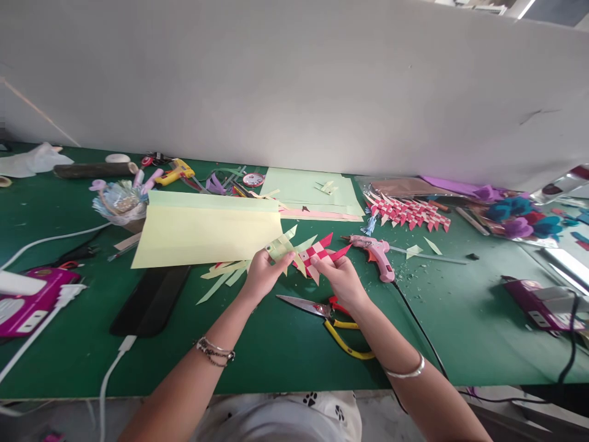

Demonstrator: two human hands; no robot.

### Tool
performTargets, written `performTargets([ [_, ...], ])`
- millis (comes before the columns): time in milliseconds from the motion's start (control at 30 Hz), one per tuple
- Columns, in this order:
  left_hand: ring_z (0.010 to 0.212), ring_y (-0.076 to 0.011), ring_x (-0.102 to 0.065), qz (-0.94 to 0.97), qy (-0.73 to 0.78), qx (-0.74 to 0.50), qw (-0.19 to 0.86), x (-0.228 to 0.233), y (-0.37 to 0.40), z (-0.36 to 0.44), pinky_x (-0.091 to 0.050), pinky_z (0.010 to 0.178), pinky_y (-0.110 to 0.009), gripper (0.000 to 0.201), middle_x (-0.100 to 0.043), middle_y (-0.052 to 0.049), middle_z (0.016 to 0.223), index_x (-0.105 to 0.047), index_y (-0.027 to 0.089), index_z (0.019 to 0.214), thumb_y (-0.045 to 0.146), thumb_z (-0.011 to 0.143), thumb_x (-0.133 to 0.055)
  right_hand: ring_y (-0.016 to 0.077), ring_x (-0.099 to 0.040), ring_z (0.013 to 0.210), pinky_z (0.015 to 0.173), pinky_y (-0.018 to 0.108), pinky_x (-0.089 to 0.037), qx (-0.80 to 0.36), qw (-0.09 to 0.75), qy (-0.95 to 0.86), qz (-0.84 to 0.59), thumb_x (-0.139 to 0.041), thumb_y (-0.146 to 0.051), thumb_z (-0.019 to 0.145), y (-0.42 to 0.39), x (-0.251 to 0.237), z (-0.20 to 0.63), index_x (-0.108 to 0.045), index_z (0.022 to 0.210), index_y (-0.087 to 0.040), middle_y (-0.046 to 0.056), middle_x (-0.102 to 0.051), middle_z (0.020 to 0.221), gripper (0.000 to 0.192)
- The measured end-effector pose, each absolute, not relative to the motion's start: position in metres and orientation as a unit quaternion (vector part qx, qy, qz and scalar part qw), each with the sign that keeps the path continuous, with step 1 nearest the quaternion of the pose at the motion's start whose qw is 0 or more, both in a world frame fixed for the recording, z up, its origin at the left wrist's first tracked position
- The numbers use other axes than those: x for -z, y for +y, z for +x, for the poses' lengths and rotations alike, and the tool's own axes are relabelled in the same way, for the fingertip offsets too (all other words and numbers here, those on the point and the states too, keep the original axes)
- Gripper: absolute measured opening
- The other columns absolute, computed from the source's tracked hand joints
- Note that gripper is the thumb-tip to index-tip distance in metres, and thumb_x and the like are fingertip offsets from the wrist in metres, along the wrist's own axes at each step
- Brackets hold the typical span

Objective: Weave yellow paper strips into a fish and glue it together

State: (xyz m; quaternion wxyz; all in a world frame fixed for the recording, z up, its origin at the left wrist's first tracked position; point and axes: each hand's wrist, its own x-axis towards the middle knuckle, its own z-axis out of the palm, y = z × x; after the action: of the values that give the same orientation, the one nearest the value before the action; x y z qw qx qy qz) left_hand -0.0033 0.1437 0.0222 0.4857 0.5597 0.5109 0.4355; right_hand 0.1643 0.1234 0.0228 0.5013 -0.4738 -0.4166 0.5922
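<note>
Between thumb and fingers, my left hand pinches a pale green woven paper fish. My right hand grips a red and pink woven paper fish in the same way. The two fish are side by side just above the table, close to each other; whether they touch I cannot tell. Below my hands lie scissors with red and yellow handles, partly covered by my right forearm. Cut pale green paper strips lie beside my left hand, near a large pale yellow-green sheet.
Right of my hands lies a pink glue gun with a black cord. Several red woven fish are piled behind it. A black phone is plugged in at left. Power strips and a flower bundle stand toward the sides.
</note>
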Motion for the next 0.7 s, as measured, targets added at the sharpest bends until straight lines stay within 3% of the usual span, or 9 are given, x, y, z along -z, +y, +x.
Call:
performTargets([
  [467,0.05,-0.0096,-0.038,0.56,0.5,-0.434,0.498,-0.0216,0.1442,-0.0028,-0.033,0.048,-0.021,0.033,-0.039,0.004,0.052,-0.056,0.015,0.065,0.046,0.073,-0.062,0.0106,-0.053,0.061,0.064,0.024,-0.044,-0.6,0.503,-0.433,-0.448,-0.068,-0.041,0.07,0.1232,-0.0252,0.1649,-0.066,0.062,-0.018,-0.001,-0.062,0.065,0.025],
  [700,0.054,-0.0112,-0.045,0.558,0.506,-0.431,0.497,-0.0223,0.144,-0.0029,-0.038,0.051,-0.021,0.032,-0.047,0.003,0.055,-0.06,0.014,0.069,0.046,0.071,-0.064,0.0112,-0.051,0.059,0.063,0.025,-0.044,-0.597,0.492,-0.435,-0.461,-0.068,-0.044,0.068,0.1235,-0.0242,0.1658,-0.062,0.055,-0.017,0.0,-0.061,0.062,0.03],
])
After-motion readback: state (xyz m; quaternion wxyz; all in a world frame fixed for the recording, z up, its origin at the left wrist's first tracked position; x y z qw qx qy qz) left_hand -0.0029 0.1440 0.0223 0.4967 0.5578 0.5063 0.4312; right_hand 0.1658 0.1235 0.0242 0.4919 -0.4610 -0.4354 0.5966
